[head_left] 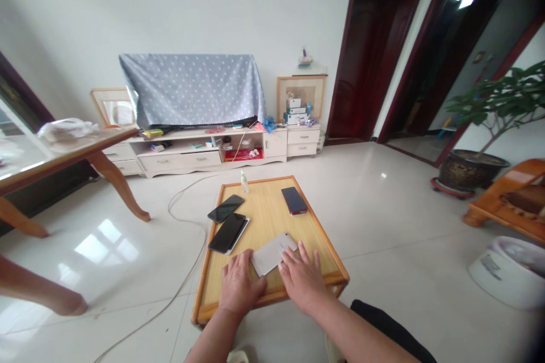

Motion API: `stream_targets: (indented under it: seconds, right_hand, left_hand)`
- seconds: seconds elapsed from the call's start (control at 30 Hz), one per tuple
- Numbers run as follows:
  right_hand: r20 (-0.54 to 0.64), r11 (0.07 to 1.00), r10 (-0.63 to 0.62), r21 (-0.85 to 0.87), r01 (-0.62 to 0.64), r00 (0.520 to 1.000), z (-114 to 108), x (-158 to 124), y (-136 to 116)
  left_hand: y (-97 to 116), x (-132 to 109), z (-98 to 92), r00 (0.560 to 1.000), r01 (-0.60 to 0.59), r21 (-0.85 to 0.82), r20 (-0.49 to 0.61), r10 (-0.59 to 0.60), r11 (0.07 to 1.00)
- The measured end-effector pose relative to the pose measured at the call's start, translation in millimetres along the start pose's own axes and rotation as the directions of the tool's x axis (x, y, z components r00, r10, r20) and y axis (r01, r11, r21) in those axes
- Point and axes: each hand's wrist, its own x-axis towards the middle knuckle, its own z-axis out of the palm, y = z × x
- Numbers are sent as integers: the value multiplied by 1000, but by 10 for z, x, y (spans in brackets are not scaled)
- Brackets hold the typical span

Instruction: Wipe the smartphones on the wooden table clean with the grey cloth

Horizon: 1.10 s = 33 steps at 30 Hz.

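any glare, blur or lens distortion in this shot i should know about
Head view: window glare on the glossy floor at left; the wide-angle lens tilts and bows the door frame; corners soften, the lower right darkens; the low table, white phone, left hand and right hand are fairly sharp, evenly lit, with faint shadows.

We see through a single camera worn on the head, facing forward and tilted down. Our left hand (240, 289) and right hand (303, 281) enter from 6 o'clock, very near the lens. The low light-wood table with a raised orange rim (268, 215) lies close below at 12 o'clock. Beyond it, the long white drawer cabinet (183, 160) stands well apart against the far wall. The dark red wooden door frame (366, 57) sits at 2 o'clock, and the glass-topped wooden table (55, 153) at 10 o'clock.
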Motion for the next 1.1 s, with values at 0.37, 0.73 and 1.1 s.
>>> stream_targets:
  seconds: [0.37,0.73,1.1]
  right_hand:
    - [44,998,5,66,-8,999,-219,431,176]
    - [65,998,-9,58,5,998,-286,244,266]
    - [85,995,-55,88,48,995,-267,138,328]
  left_hand:
    - [115,-11,-49,1000,13,13,11,-13,1000]
    - [86,42,-22,999,11,38,46,-13,999]
    - [117,34,-40,1000,-3,27,30,3,1000]
